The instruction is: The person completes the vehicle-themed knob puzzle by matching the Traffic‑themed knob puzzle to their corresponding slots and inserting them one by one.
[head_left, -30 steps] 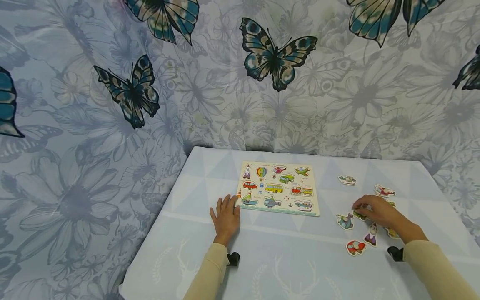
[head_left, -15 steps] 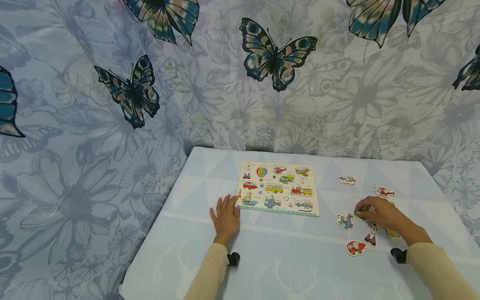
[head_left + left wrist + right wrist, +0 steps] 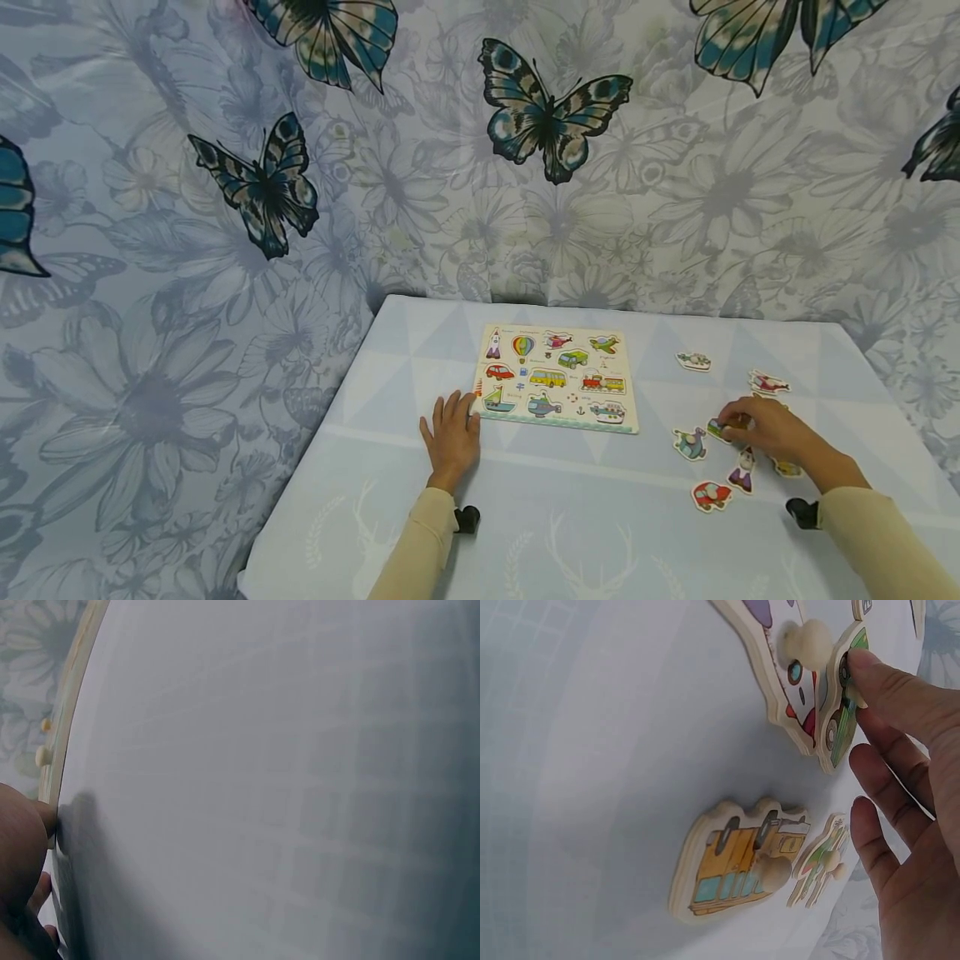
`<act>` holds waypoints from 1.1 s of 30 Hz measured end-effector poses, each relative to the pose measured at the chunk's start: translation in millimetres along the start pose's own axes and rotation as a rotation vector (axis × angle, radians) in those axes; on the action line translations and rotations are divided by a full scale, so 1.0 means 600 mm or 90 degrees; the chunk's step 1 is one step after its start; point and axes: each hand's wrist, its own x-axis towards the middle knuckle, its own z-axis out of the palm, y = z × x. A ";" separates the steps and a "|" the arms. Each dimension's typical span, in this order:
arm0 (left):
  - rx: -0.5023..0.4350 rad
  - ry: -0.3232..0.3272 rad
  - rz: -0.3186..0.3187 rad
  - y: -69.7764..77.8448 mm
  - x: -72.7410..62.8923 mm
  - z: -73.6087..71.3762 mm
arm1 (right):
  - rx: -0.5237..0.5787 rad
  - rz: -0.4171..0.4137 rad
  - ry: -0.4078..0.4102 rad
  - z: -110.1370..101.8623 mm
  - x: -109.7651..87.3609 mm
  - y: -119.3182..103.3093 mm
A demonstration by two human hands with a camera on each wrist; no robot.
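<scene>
My left hand (image 3: 453, 442) rests with fingers extended at the lower left corner of a vehicle puzzle board (image 3: 555, 423). In the left wrist view, the board's edge (image 3: 71, 712) shows pegs on top. At the right, my right hand (image 3: 765, 429) is over a green car puzzle piece (image 3: 847, 724); thumb and index finger lie on either side of its wooden knob. Right beside it, the rocket piece (image 3: 802, 690) touches or overlaps its edge. A yellow bus piece (image 3: 739, 862) and a smaller green piece (image 3: 821, 859) lie below the fingers in the right wrist view.
More knobbed pieces lie around the right hand: a ship (image 3: 693, 361), a helicopter (image 3: 768, 382), a blue-grey piece (image 3: 690, 443) and a red car (image 3: 711, 496). Everything sits on a pale patterned tablecloth (image 3: 570, 517). A butterfly-print backdrop (image 3: 420, 208) stands behind the table.
My right hand has shifted slightly right, uncovering more of the green car piece's left end. The left hand and the board have stayed put.
</scene>
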 end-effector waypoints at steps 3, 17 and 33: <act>0.003 0.003 0.002 -0.002 0.001 0.002 | -0.002 0.009 -0.005 -0.001 -0.001 0.001; -0.001 0.001 0.003 -0.008 0.006 0.007 | 0.001 -0.004 0.005 -0.012 0.005 -0.008; -0.003 -0.004 -0.002 -0.004 0.003 0.005 | 0.021 -0.042 0.041 -0.025 0.055 -0.055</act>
